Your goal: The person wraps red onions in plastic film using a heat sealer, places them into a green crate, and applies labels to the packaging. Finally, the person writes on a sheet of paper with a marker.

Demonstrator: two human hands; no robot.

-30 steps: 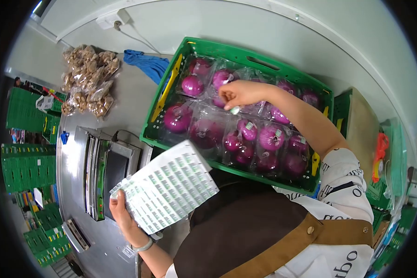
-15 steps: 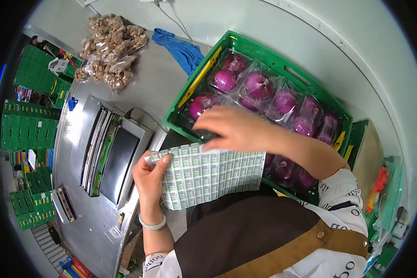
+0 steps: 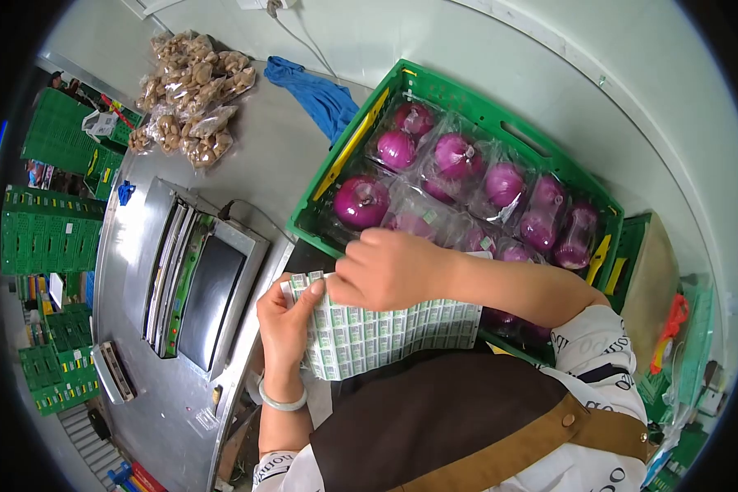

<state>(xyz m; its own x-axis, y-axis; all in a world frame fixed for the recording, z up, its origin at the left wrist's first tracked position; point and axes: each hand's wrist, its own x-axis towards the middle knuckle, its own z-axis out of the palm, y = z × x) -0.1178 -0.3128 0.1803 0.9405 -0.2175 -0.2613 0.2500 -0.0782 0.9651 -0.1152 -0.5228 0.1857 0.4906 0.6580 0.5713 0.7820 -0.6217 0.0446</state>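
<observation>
My left hand (image 3: 289, 324) grips a sheet of small green-and-white labels (image 3: 393, 336) by its upper left corner, thumb on the printed face. The sheet hangs tilted in front of the apron, its lower edge curving. My right hand (image 3: 389, 269) is closed, fingers curled, with its thumb and fingertips pinched at the sheet's top edge close to my left thumb. The exact spot between the fingertips is hidden. Beyond both hands, a green crate (image 3: 520, 135) holds several clear-wrapped packs of red onions (image 3: 504, 182). A small green-and-white label shows on some wraps.
A metal wrapping machine (image 3: 209, 287) stands on the steel table (image 3: 152, 410) to the left. Bagged mushrooms (image 3: 190, 98) and a blue cloth (image 3: 315, 94) lie at the back. Stacked green crates (image 3: 49, 230) stand far left. A wall borders the crate's far side.
My right hand has come down from over the crate's near edge to the sheet's top edge, and its fingers have closed. My left hand and the sheet have shifted slightly right and down.
</observation>
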